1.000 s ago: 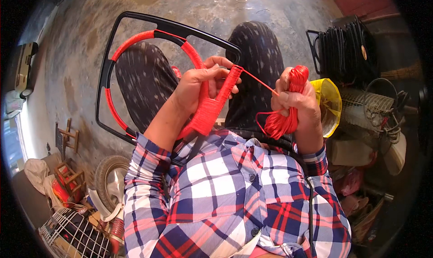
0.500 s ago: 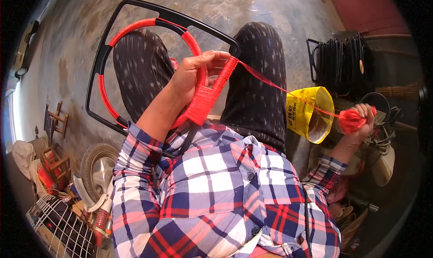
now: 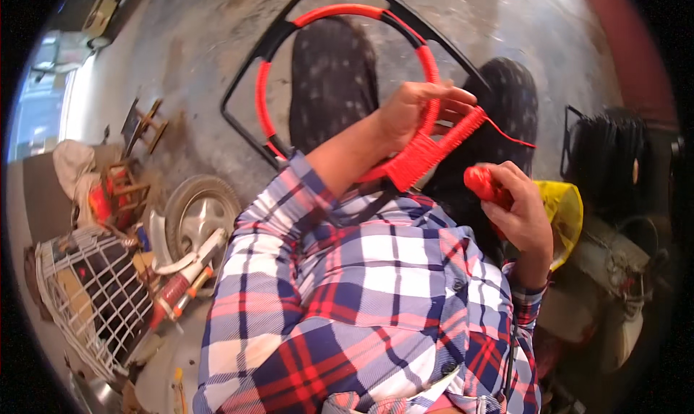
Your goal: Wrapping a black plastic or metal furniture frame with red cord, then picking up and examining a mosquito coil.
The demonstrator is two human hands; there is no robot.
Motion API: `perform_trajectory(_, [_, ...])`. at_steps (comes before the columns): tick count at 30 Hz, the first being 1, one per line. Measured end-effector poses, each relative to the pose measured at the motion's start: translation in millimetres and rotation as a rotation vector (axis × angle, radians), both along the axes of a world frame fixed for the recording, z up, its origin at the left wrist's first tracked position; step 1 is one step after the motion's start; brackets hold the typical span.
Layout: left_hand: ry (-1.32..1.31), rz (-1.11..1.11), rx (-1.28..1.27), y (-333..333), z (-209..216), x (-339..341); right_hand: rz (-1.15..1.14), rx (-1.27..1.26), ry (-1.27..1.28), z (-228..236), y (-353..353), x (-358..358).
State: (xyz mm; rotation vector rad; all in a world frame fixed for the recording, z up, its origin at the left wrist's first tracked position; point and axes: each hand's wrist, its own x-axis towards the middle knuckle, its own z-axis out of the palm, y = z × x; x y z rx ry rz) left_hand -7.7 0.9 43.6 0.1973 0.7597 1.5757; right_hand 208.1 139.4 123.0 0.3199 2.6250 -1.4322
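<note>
Patchy grey floor in my far view, wheel at left, yellow bag at right; my left grip holding the red-wrapped black frame over the knees; my right grip closed round a red cord bundle

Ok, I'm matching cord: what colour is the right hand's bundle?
The bundle is red, as the head view shows.
</note>
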Motion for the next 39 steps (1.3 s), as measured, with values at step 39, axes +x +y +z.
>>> perform_trajectory(39, [0.082, 0.050, 0.048, 5, -10, 6, -0.376, 0.352, 0.342, -17, -4, -78])
